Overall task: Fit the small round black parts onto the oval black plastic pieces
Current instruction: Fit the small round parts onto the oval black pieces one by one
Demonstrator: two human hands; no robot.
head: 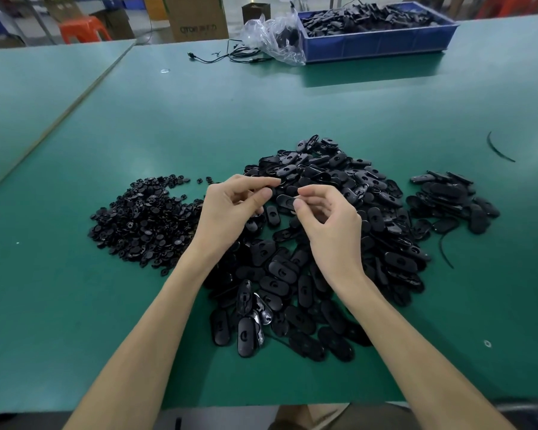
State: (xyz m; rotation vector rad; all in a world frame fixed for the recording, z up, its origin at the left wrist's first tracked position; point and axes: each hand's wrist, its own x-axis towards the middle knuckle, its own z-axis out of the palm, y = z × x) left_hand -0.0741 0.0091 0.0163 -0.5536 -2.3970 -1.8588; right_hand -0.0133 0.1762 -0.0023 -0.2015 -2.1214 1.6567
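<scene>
Over the green table (261, 103), the left hand (230, 209) pinches what looks like a small round black part (269, 192) beside the oval black plastic piece (284, 200) pinched by the right hand (330, 221), while big heaps of round parts (143, 218) and oval pieces (370, 212) lie loose, so most work seems left.

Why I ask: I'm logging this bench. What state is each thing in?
left hand: pinches a small round part, barely visible.
right hand: pinches an oval piece by one end.
round parts heap: loose on the table.
oval pieces heap: loose, unsorted.
side heap of oval pieces: set apart at right; fitted or not, cannot tell.
blue bin: heaped full, no lid.
plastic bag: crumpled, beside the bin.
</scene>
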